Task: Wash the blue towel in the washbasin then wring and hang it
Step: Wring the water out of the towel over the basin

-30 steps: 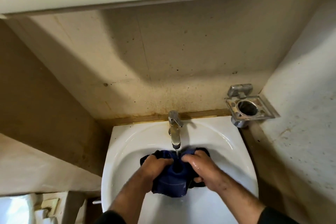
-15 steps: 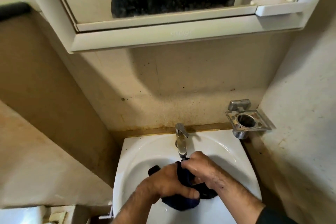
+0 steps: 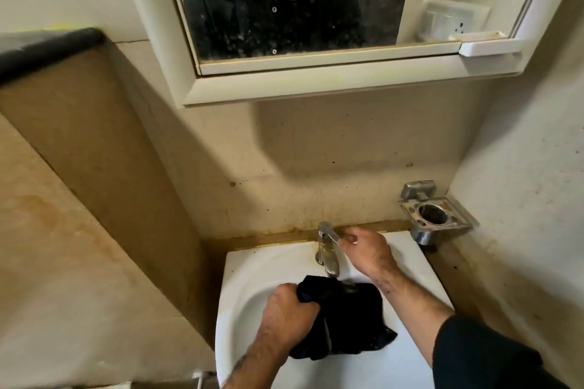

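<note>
1 towel [image 3: 350, 319] (bunched): left hand [image 3: 289, 314] grips | 1 tap [image 3: 327, 249]: right hand [image 3: 368, 251] pinches lever

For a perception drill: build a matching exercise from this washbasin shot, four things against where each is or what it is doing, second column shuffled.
Things:
1. left hand
2. right hand
3. blue towel
4. metal holder

States:
A. hangs bunched over the washbasin, below the spout
B. fixed to the wall, right of the basin
C. touches the tap lever
D. grips the cloth

Pairs: 1-D, 2-C, 3-A, 4-B
</note>
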